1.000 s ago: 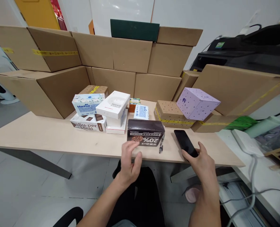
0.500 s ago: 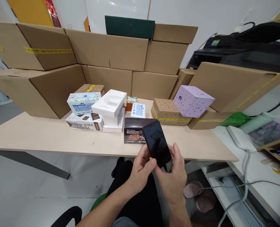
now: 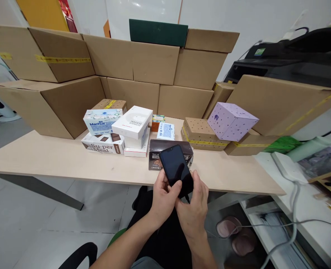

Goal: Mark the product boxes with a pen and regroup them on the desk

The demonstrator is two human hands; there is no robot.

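Black phone; dark box behind

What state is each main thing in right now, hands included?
Phone, held up at a tilt, screen dark.
Left hand, gripping the phone, thumb over its screen.
Right hand, against the phone's lower right edge.
Dark box, on the table, partly behind the phone.
Power bank box, closed, atop another white box.
Purple box, looking tilted.
Su-per Meal box, lying beneath the Manhua pack.
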